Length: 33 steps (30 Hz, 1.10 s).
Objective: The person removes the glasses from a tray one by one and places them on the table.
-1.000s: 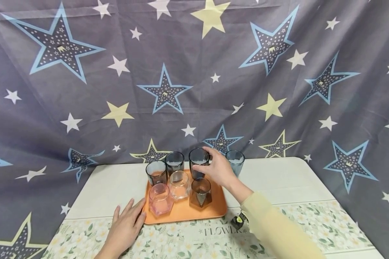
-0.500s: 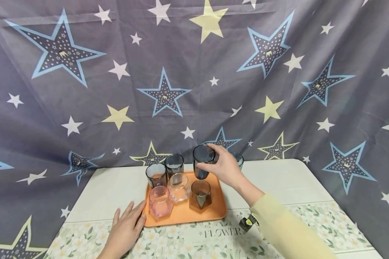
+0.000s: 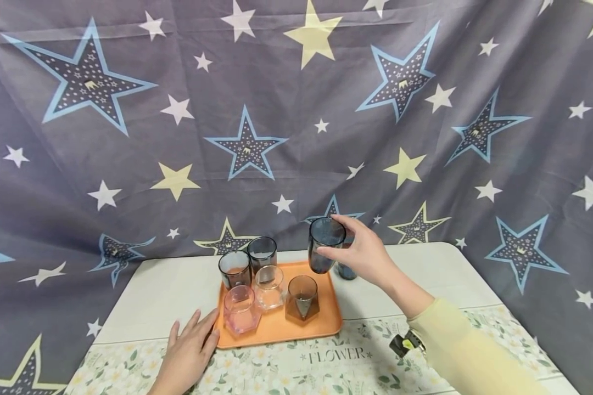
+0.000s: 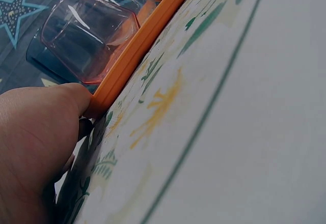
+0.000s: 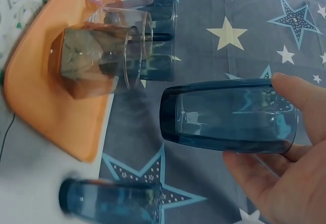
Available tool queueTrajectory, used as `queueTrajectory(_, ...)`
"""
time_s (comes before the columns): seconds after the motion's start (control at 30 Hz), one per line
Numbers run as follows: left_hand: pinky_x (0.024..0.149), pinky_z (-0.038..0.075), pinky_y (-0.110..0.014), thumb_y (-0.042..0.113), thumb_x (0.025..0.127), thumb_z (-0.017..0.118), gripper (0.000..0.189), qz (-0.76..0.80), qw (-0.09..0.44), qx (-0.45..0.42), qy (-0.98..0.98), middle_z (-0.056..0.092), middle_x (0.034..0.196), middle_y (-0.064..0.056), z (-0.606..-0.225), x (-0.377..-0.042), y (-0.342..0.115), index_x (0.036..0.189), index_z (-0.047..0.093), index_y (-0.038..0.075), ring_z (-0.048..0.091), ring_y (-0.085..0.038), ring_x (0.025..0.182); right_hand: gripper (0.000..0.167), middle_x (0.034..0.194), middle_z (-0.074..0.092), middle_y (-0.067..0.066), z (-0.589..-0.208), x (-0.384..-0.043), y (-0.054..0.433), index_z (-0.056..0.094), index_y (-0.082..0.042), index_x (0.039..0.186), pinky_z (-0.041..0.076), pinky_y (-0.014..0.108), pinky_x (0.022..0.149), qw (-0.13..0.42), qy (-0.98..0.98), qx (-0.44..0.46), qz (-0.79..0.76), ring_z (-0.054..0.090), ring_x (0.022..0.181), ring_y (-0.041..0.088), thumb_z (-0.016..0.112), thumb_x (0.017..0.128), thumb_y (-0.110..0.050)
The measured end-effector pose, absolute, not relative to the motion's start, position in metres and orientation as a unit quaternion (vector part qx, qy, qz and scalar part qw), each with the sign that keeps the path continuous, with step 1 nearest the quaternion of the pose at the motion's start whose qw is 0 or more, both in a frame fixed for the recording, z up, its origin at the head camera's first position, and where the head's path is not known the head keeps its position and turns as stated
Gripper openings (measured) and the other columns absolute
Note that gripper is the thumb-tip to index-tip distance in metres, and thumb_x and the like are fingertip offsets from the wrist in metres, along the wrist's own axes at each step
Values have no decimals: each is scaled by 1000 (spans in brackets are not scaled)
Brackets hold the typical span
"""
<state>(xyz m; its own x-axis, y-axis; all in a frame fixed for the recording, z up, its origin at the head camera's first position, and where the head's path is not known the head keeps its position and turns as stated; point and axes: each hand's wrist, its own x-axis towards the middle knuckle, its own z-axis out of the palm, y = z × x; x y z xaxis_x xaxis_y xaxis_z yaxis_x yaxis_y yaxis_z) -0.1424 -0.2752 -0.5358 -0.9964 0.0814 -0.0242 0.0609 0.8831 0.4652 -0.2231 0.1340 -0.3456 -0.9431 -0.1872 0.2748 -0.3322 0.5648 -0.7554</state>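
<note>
Near the tray's back right corner, my right hand (image 3: 368, 255) grips a dark blue drinking glass (image 3: 321, 258) by its sides, thumb in front. The right wrist view shows this blue glass (image 5: 224, 117) clear of the tray, between thumb and fingers. My left hand (image 3: 190, 348) lies beside the orange tray (image 3: 328, 321), fingers extended and touching its left edge. On the tray stand a pink glass (image 3: 242, 318), a clear glass (image 3: 270, 293), a brown glass (image 3: 302, 304) and two blue-grey glasses, one at the left (image 3: 234, 274) and one at the back (image 3: 262, 253).
Another blue glass (image 5: 112, 198) stands on the table right of the tray, partly hidden behind my right hand in the head view. A floral cloth (image 3: 346, 373) covers the table's front. Behind the table hangs a star-patterned curtain (image 3: 296, 99).
My right hand has lifted the dark blue glass from the tray's back row and carried it right, toward the tray's edge. The left hand stays at the tray's left edge.
</note>
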Motion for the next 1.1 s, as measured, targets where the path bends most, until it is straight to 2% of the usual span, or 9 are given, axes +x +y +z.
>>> queueTrajectory(0.3,124,-4,-80,39,118,52,59,239,28,34,970,51,167,-18,-534,-143,-276,168,48,8,26,-51,162,87,145,66,8,-344,-217,165,57,-15,161,61,47,97,94,-885,146,433,71,123,28,96,89,-44)
queueTrajectory(0.57,124,-4,-80,38,118,52,58,238,27,37,970,51,167,-17,-535,-142,-275,168,47,8,27,-51,162,89,151,62,15,-345,-204,192,53,-9,164,62,50,96,87,-898,126,413,67,131,35,92,92,-47)
queueTrajectory(0.9,125,-4,-80,41,119,51,59,237,16,41,971,51,168,-16,-537,-142,-276,169,47,10,27,-50,163,93,142,67,12,-348,-197,223,49,-10,167,58,52,97,76,-908,103,399,64,135,37,90,93,-51)
queueTrajectory(1.1,125,-4,-79,38,119,53,58,236,10,42,971,51,168,-16,-537,-142,-275,169,47,10,27,-50,163,92,144,66,14,-353,-196,234,50,-8,166,57,54,96,75,-915,90,386,63,135,39,90,94,-49)
